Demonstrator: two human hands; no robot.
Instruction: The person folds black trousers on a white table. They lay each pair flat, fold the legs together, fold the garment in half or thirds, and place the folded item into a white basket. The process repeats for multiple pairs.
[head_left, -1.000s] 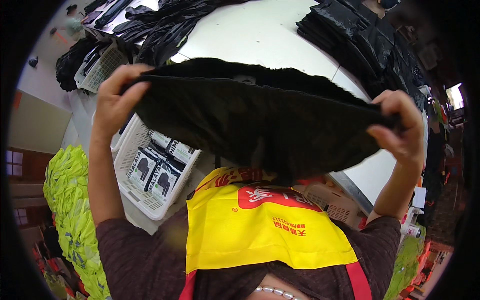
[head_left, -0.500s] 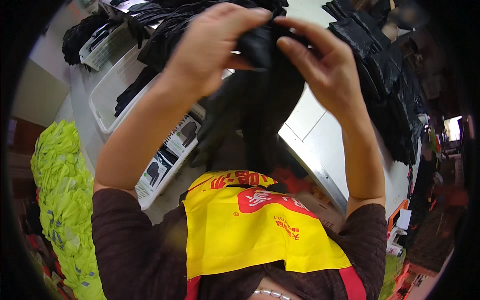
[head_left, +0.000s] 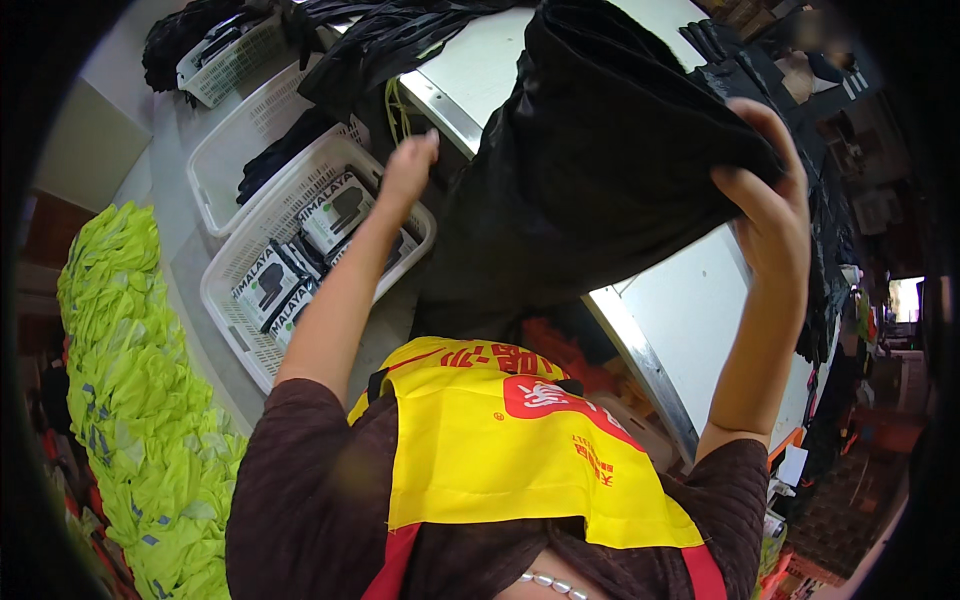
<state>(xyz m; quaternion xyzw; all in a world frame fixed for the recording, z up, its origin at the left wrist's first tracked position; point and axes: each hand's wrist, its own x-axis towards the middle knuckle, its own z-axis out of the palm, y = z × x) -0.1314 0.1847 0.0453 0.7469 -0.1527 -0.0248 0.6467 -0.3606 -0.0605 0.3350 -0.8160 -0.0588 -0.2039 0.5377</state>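
A large black garment [head_left: 590, 190] hangs in front of me, its wide opening spread at the top. My right hand [head_left: 765, 180] pinches the rim of that opening at the right, thumb on one side and fingers on the other. Off to the left of the cloth, my left hand [head_left: 408, 172] is raised beside a white basket [head_left: 235, 325], apart from the opening. Motion smears its fingers, so their pose is unclear. The garment's lower part falls toward my yellow apron [head_left: 500, 450] and covers part of the white table [head_left: 690, 310].
Flat printed packages [head_left: 335, 210] lie in the near basket. Behind it, another white basket [head_left: 215, 165] holds dark cloth. Piled black garments [head_left: 400, 40] lie at the back, with more at the right. A heap of lime-yellow garments [head_left: 140, 400] stands at the left. The table has a metal edge [head_left: 645, 370].
The bunched garment is now spread wide at its opening. My left hand has come off it, moving left and down. My right hand has moved right and down with the rim.
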